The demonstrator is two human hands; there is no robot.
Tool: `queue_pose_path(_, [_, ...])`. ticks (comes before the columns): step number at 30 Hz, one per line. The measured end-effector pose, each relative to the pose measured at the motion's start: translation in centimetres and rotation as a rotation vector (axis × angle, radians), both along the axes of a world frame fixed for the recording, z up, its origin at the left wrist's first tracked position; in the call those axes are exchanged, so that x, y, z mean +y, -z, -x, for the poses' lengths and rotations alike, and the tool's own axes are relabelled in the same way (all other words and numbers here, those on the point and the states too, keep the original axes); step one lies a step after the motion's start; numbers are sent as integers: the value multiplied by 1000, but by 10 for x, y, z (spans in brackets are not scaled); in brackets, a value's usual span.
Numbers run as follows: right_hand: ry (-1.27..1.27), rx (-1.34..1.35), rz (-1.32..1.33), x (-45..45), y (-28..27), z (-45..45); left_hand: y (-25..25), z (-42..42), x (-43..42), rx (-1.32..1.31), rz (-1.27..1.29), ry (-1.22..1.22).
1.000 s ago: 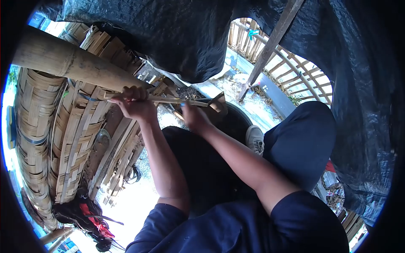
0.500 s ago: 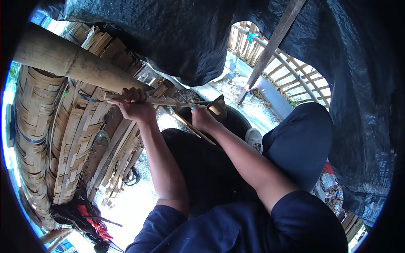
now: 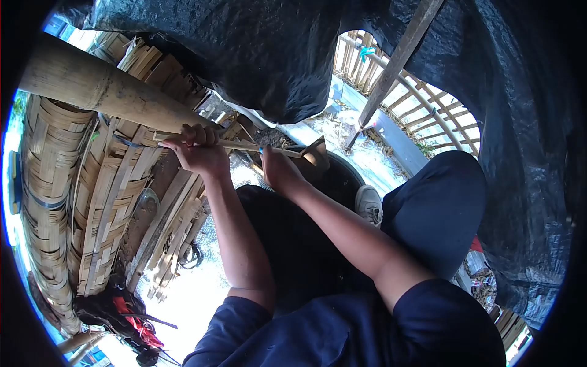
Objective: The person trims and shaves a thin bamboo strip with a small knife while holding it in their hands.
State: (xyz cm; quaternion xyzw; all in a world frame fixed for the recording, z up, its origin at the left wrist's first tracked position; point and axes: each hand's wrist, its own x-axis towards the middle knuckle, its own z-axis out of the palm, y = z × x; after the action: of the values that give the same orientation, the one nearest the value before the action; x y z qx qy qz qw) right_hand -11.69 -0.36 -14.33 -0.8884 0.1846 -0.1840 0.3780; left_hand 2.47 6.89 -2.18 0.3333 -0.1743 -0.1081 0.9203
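My left hand (image 3: 200, 153) is closed around a narrow bamboo strip (image 3: 241, 146), whose short end sticks out to the left past the fingers. My right hand (image 3: 282, 170) is also closed, its thumb pressed on the strip farther along. A small bright blue spot shows at that thumb; what it is I cannot tell. The strip runs on past the right hand over a dark round tub (image 3: 348, 174). A thin sliver rises between the hands. Whether the right fingers hide anything else cannot be seen.
A thick bamboo pole (image 3: 110, 92) slants close beyond my left hand. Rolls of woven bamboo (image 3: 52, 183) stand at the left, with loose split slats (image 3: 174, 244) beside them. Black plastic sheeting (image 3: 244, 55) hangs ahead and at the right, near a slanting wooden post (image 3: 397, 67).
My right hand has slid left along the strip, closer to my left hand. The left hand has shifted only slightly. A thin sliver now shows above the strip.
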Motion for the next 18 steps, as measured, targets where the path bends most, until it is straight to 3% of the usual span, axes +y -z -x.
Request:
queue_pose_path(2, [-21, 43, -302, -2, -6, 8, 1, 1, 1, -12, 3, 8])
queue_pose_path(3, [93, 121, -280, -2, 42, 17, -2, 3, 0, 2, -5, -20])
queue_pose_path(6, [40, 245, -232, -17, 29, 27, 0, -5, 3, -7, -15, -51])
queue_pose_path(11, [-55, -11, -27, 3, -15, -7, -1, -1, 1, 37, -8, -78])
queue_pose_path(13, [32, 137, -219, -4, 16, 1, 2, -1, -3, -51, 14, 24])
queue_pose_path(14, [32, 134, -213, -11, 25, 13, 2, 0, -4, -54, 19, 24])
queue_pose_path(16, [107, 455, -163, -24, 34, 36, 1, 0, -2, -43, 0, -2])
queue_pose_path(17, [107, 450, -161, -25, 35, 29, 0, -2, -2, -47, 2, -2])
queue_pose_path(18, [-27, 451, -92, -22, 30, 20, 1, -3, 0, -40, 14, -2])
